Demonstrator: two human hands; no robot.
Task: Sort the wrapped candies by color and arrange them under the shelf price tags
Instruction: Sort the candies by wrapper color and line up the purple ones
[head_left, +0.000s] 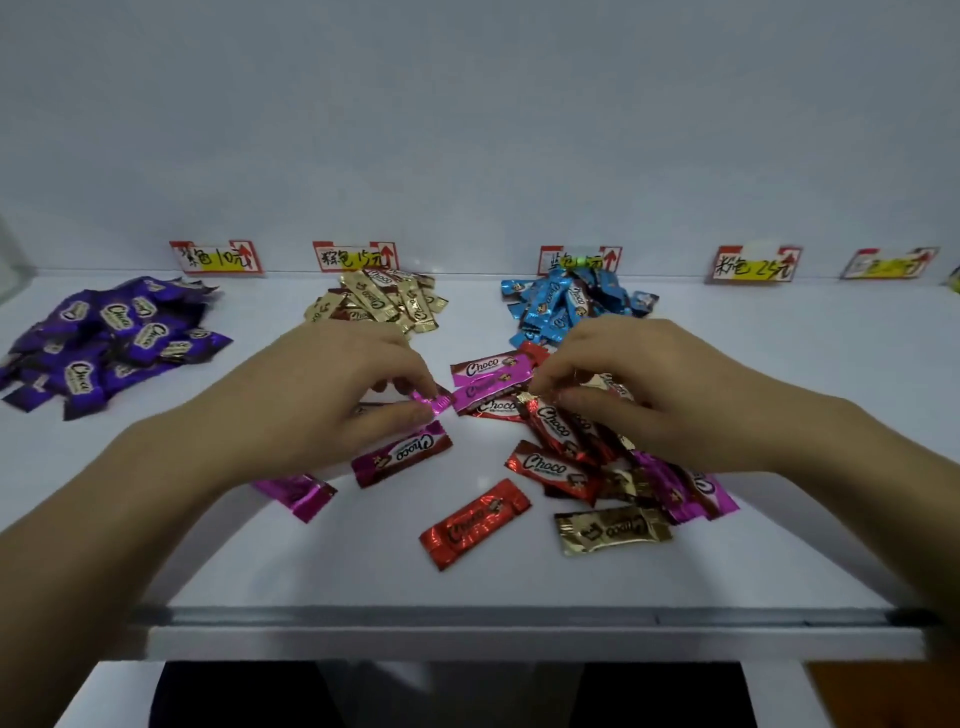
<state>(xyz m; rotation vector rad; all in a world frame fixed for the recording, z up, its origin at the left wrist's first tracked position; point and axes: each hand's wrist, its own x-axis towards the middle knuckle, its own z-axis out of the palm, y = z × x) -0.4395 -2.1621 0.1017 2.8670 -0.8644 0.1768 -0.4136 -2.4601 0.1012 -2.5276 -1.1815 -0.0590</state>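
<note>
Left hand (332, 395), palm down, pinches the end of a pink candy (467, 397) between thumb and forefinger at the left edge of the mixed heap (597, 467). Right hand (649, 395) curls over the heap, fingertips at a red candy (553, 423); whether it grips cannot be told. Behind the heap on the shelf (779, 519) lie 3 sorted groups: purple pile (109, 338), gold pile (379, 306), blue pile (566, 306), each beneath price tags (353, 257).
</note>
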